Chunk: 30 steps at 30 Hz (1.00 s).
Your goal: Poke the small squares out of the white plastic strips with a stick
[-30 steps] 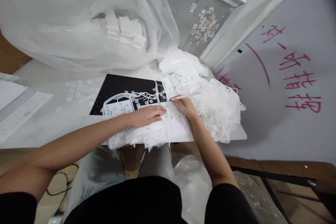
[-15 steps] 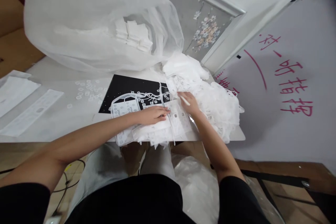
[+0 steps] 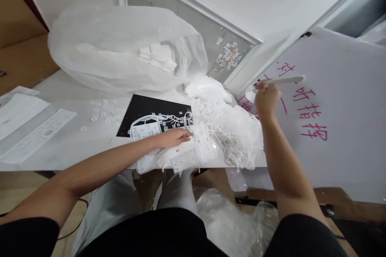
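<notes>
My left hand [image 3: 173, 138] is low over a stack of thin white sheets [image 3: 177, 154] at the table's front edge, its fingers closed at a sheet. Small cut-out shapes mark these sheets. My right hand [image 3: 267, 98] is raised to the right, above the white pile, closed around a slim whitish pen-like tool [image 3: 285, 80]. A small white scrap [image 3: 250, 95] shows beside its fingers; whether it is held cannot be made out. Under the sheets lies a black mat [image 3: 141, 106] with looped white strips [image 3: 169, 118] and small square bits.
A heap of white scraps [image 3: 238, 128] covers the table's right part. Behind stands a large translucent bag [image 3: 99, 40] with white stacks. Loose square pieces [image 3: 105, 110] and white strips [image 3: 39, 136] lie left. A whiteboard [image 3: 346, 100] with red writing borders the right side.
My right hand has left the sheets, moving up and right over the pile with the pen-like tool. My left hand stays at the sheets. The view has shifted somewhat.
</notes>
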Each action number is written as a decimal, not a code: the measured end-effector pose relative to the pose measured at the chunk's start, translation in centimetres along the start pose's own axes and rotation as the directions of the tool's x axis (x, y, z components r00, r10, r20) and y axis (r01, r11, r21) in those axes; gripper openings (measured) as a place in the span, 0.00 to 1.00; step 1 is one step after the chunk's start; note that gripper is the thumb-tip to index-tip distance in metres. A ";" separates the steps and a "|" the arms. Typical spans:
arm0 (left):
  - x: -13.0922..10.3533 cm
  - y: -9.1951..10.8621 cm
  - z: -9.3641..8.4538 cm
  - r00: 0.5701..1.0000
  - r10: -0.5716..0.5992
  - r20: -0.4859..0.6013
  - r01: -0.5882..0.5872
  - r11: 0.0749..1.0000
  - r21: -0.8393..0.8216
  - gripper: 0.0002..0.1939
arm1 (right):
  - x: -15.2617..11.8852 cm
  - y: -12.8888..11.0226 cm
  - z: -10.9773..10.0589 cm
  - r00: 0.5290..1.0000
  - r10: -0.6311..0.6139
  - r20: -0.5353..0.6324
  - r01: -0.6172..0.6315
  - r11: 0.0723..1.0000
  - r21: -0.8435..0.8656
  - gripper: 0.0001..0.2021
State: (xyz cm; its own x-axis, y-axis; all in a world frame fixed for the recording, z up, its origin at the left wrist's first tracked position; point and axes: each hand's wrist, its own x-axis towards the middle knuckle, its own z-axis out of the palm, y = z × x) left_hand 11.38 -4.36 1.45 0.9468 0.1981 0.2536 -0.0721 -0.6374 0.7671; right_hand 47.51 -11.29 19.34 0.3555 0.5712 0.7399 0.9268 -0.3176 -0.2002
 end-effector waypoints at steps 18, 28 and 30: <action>-0.7 2.3 -2.8 0.945 0.248 -0.212 -0.247 0.969 0.033 0.13 | -18.8 -14.0 0.0 0.581 0.032 0.813 -0.807 0.153 0.570 0.18; -0.8 2.1 -2.4 0.921 0.279 -0.273 -0.274 0.960 0.056 0.10 | -19.5 -13.7 0.0 0.503 -0.018 0.864 -0.859 0.101 0.502 0.17; -0.8 2.4 -2.3 0.942 0.222 -0.252 -0.231 0.973 -0.007 0.11 | -19.7 -13.6 -0.2 0.479 -0.030 0.877 -0.874 0.071 0.480 0.17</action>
State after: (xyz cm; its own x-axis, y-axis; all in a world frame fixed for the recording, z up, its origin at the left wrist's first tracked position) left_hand 9.70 -4.30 4.45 0.7969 0.2329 0.5574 -0.2910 -0.6605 0.6921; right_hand 27.88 -18.33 7.61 0.2487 0.9470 -0.2031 -0.1867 -0.1589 -0.9695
